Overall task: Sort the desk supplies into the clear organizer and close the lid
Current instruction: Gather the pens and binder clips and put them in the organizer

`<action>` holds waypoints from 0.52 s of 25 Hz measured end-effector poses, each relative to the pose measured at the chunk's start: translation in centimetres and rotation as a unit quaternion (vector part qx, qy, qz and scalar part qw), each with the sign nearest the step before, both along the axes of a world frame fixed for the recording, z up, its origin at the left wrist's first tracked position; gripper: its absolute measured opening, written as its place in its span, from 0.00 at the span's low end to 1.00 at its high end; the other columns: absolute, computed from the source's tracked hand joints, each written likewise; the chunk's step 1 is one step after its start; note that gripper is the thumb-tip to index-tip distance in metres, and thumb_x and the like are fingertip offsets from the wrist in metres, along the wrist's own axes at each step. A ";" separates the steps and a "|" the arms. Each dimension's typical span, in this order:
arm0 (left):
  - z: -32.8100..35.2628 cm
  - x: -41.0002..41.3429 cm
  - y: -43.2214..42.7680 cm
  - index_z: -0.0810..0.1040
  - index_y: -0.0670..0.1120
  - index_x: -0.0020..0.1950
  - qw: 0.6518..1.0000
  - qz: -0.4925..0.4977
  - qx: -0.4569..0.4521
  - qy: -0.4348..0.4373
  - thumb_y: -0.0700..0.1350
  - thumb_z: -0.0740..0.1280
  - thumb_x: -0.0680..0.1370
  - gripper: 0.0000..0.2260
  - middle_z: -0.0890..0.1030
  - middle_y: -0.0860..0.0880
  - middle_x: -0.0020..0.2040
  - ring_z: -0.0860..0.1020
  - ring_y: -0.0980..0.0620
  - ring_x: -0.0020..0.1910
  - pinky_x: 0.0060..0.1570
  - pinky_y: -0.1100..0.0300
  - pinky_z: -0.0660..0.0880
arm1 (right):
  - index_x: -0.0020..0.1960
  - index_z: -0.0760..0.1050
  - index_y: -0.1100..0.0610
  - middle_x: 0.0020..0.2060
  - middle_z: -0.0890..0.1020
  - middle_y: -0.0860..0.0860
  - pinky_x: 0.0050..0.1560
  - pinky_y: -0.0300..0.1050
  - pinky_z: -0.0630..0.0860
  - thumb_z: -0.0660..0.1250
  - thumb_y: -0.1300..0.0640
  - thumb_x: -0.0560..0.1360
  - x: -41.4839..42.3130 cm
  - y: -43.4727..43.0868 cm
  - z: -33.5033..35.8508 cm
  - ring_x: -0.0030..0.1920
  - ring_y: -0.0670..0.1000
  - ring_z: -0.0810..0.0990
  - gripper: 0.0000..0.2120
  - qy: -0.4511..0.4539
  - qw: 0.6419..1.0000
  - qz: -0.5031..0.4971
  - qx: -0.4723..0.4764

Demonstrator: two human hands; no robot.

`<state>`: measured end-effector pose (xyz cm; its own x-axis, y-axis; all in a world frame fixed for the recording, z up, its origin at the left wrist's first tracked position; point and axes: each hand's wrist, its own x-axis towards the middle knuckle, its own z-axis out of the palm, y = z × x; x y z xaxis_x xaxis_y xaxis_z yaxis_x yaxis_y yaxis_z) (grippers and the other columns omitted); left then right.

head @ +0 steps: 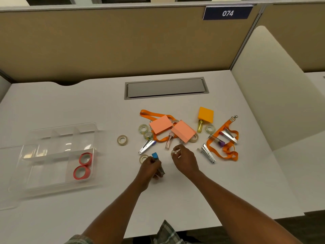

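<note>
Meanwhile, left hand [149, 167] grips the likely stiff, light stapler [155, 155] mid-body; right hand [184, 160] pinches a slick-looking tape roll [174, 152]; organizer [95, 138] sits at nine o'clock.

The single head camera looks forward and down from above the near edge of the worktop [73, 110], quite close, facing the partition [105, 43].

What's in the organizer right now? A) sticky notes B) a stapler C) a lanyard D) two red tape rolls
D: two red tape rolls lie in the near right compartment of the organizer.
</note>
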<state>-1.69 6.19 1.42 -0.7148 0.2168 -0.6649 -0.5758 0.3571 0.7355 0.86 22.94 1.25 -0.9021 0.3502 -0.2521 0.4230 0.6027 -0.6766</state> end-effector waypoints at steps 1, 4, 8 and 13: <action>0.0 -0.1 -0.5 0.71 0.40 0.50 0.999 0.028 0.027 -0.013 0.41 0.60 0.78 0.05 0.82 0.39 0.39 0.82 0.46 0.35 0.37 0.54 0.76 | 0.58 0.75 0.53 0.48 0.84 0.52 0.51 0.47 0.79 0.68 0.52 0.77 -0.7 -0.6 0.2 0.49 0.51 0.82 0.11 0.002 1.000 0.011 -0.009; 0.4 -0.2 -1.9 0.72 0.39 0.46 0.987 0.114 0.102 -0.052 0.40 0.56 0.78 0.07 0.80 0.41 0.34 0.80 0.42 0.35 0.36 0.53 0.76 | 0.62 0.73 0.51 0.44 0.84 0.53 0.48 0.46 0.77 0.66 0.52 0.78 -2.9 -2.6 0.9 0.47 0.52 0.82 0.14 -0.007 0.997 0.081 -0.012; 1.7 -0.7 -4.0 0.76 0.38 0.46 0.964 0.181 0.182 -0.070 0.40 0.55 0.78 0.11 0.78 0.39 0.36 0.78 0.40 0.34 0.36 0.53 0.74 | 0.73 0.66 0.49 0.54 0.82 0.56 0.55 0.48 0.75 0.65 0.54 0.77 -5.8 -5.8 0.8 0.57 0.57 0.80 0.25 -0.045 0.983 0.179 -0.007; 1.9 -1.4 -7.1 0.73 0.41 0.44 0.962 0.193 0.186 -0.057 0.43 0.53 0.80 0.12 0.77 0.41 0.34 0.74 0.44 0.30 0.33 0.55 0.70 | 0.76 0.63 0.46 0.69 0.73 0.56 0.65 0.52 0.72 0.63 0.49 0.77 -8.1 -8.2 -1.5 0.69 0.57 0.72 0.28 -0.118 0.968 0.210 0.069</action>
